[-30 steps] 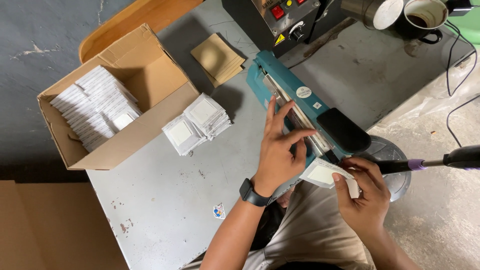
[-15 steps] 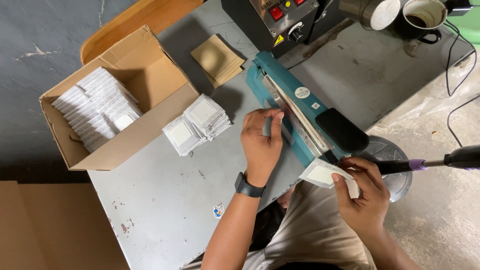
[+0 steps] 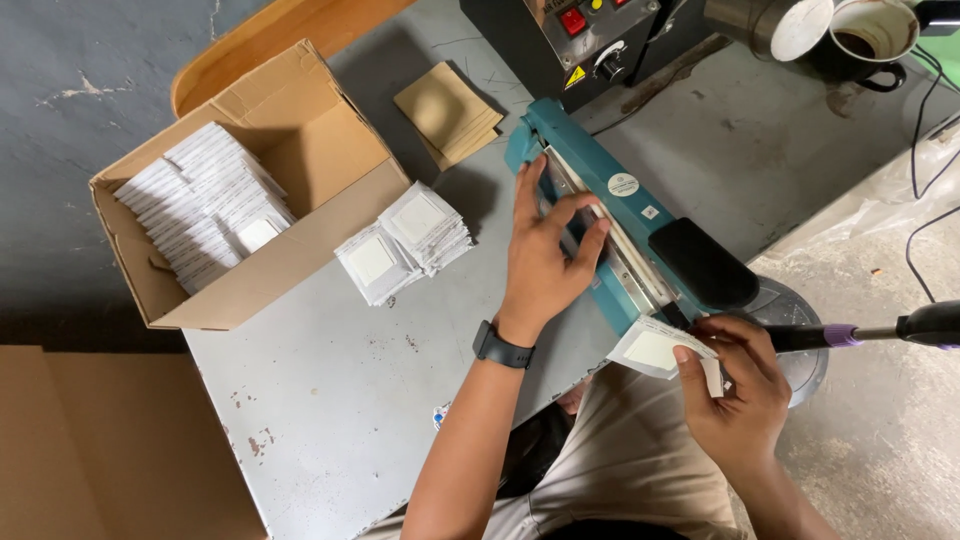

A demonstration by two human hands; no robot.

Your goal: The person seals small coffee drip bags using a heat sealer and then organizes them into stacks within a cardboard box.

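Head view, looking down on a grey table (image 3: 330, 400). Left hand (image 3: 545, 255) spread flat, fingers (image 3: 527, 190) extended over the near edge of the teal sealer (image 3: 610, 225), pressing on its sealing strip; nothing gripped, though whether a pouch lies under the palm cannot be told. Black watch (image 3: 502, 345) on that wrist. Right hand (image 3: 740, 385) lower right, off the table edge above the lap, thumb and fingers pinched on a white pouch (image 3: 655, 350), held tilted just beside the sealer's near end and below its black handle (image 3: 702, 262). Well left of the left hand, two small stacks of white pouches (image 3: 405, 240) on the table, touching the side of an open cardboard box (image 3: 290, 255). More pouches packed in rows inside that box (image 3: 205, 205). Brown envelopes (image 3: 447, 112) beyond the stacks, near the sealer's far end. Black control unit (image 3: 575, 35) at the top, dark mug (image 3: 870, 40) top right.
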